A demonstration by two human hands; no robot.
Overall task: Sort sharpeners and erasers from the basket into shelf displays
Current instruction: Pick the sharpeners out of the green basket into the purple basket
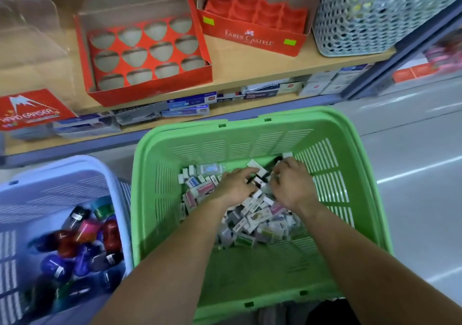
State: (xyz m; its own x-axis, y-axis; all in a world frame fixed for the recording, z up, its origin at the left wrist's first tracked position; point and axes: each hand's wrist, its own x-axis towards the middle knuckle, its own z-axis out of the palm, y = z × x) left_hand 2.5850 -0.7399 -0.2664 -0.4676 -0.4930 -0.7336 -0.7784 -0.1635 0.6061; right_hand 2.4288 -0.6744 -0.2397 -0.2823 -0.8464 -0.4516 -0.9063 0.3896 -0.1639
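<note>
Erasers (252, 217) first: a loose heap of small wrapped blocks lay on the floor of the green basket (362, 179), banked toward its 12 o'clock wall, with the near floor bare. No common heading here. The blocks lay flat, on edge and crosswise, long axes pointing every way. One white eraser (257, 168) at the top of the heap ran from about 10 o'clock to 4 o'clock.

Both hands were in the heap! The left hand (235, 187) came in from 7 o'clock and the right hand (291, 184) from 5 o'clock. Their fingertips nearly met over that white block, knuckles up, fingers curled down among the erasers. The backs of the hands hid whether either had pinched a block, so I could not tell.

My read: this was the picking step, gathering erasers from the basket with nothing yet carried to the shelf (250, 67). The next move called for a firm pinch on a few matching blocks, turned to one heading, then a lift up to 12 o'clock.

Further out, at 8 o'clock, a lavender basket (62, 174) held coloured sharpeners (75, 244). On the shelf, at 11 o'clock, a red display box (147, 57) showed unfilled cut-outs. At 12 o'clock stood a Faber-Castell tray (252, 24) with vacant pockets. A Hard Eraser box (30, 110) sat at 9 o'clock and a grey perforated basket (362, 19) at 1 o'clock.
</note>
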